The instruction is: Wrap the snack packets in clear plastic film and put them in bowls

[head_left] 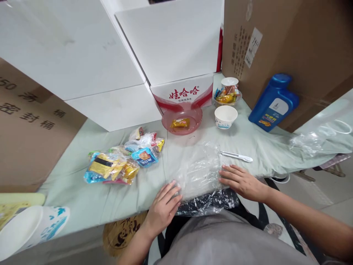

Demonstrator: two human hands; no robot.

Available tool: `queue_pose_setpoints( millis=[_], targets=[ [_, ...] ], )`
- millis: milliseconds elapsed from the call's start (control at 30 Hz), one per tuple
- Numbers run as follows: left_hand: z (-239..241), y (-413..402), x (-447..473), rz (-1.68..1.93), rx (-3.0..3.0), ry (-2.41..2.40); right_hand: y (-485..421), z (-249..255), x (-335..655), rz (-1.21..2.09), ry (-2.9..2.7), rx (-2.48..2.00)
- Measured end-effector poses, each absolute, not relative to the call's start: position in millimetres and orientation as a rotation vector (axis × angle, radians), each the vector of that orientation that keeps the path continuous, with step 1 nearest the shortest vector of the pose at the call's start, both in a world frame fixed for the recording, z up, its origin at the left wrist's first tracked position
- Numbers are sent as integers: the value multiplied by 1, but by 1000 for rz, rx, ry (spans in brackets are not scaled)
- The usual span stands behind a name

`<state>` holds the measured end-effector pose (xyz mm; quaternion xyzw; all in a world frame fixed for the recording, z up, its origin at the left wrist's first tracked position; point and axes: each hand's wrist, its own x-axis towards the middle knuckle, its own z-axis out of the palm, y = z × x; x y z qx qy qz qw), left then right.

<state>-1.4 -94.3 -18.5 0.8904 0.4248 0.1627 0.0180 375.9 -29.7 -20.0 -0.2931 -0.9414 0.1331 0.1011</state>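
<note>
A clear plastic bag (199, 171) lies flattened on the pale green cloth in front of me, its lower end hanging over the edge. My left hand (164, 203) rests palm down at its left side, fingers stretched out. On the opposite side my right hand (242, 182) lies flat, fingertips at the bag's right edge. Just beyond those fingers is a white utility knife (237, 156). To the left sits a pile of wrapped snacks (114, 167). Behind the bag, a pink translucent dish (168, 127) holds one yellow snack packet (180, 123).
A white paper bowl (226, 117) stands right of the dish, with a tub of wrapped snacks (226, 97) behind it. A blue bottle (273, 103) leans near a brown carton (275, 48). White boxes (176, 44) rise behind. A paper cup (35, 228) lies tipped at lower left.
</note>
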Motion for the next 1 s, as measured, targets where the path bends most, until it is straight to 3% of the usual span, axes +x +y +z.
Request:
queue_pose_setpoints(
  millis=[167,600,1000],
  targets=[
    [-1,-87,7,572,2630,1325,-31,-8,363,632,-2536,-778],
    [2,-67,3,585,1975,1783,-13,-9,344,951,-2075,-1348],
    [-22,-39,11,673,1557,2120,0,-6,333,402,-2310,-1853]
  ],
)
